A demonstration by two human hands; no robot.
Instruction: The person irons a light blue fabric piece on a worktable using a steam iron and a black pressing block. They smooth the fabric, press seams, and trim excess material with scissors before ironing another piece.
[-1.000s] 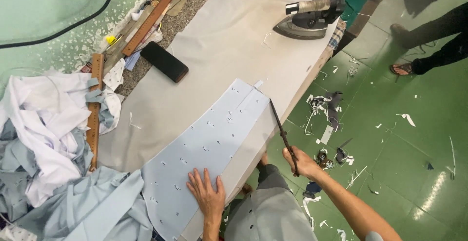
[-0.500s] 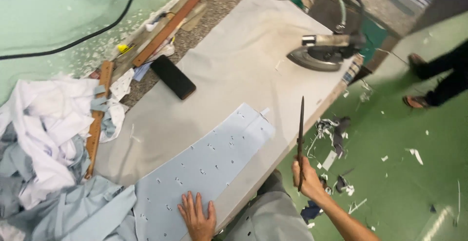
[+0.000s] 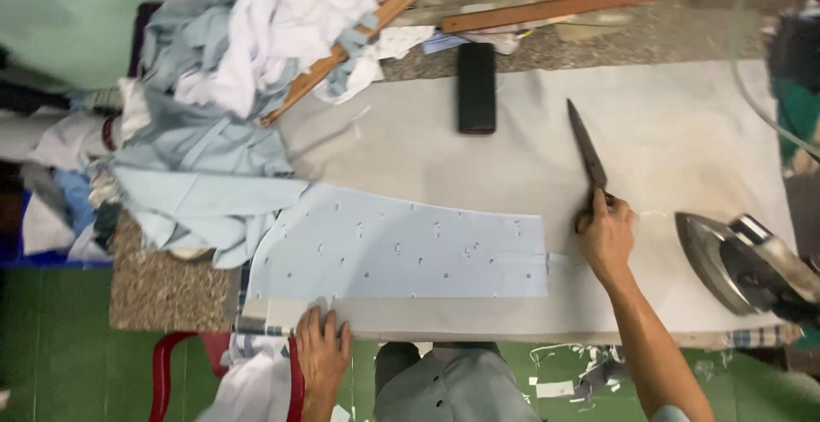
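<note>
Long dark steel scissors (image 3: 588,159) are gripped at the handles by the right hand (image 3: 606,236), blades shut, flat on the desk (image 3: 683,131) towards its right end. The pale blue dotted fabric panel (image 3: 401,247) lies along the near edge, pinned at its left corner by the flattened, empty left hand (image 3: 323,355). Judged: scissors being laid down; letting go would be called for next.

A long worktable (image 3: 683,123) with a pale grey padded cover fills the middle. Along its far edge runs a speckled stone ledge (image 3: 675,33), and behind that a pale green wall (image 3: 60,12). Below the table's near edge lies a glossy green floor (image 3: 51,354), where a red stool frame (image 3: 162,379) stands.
</note>
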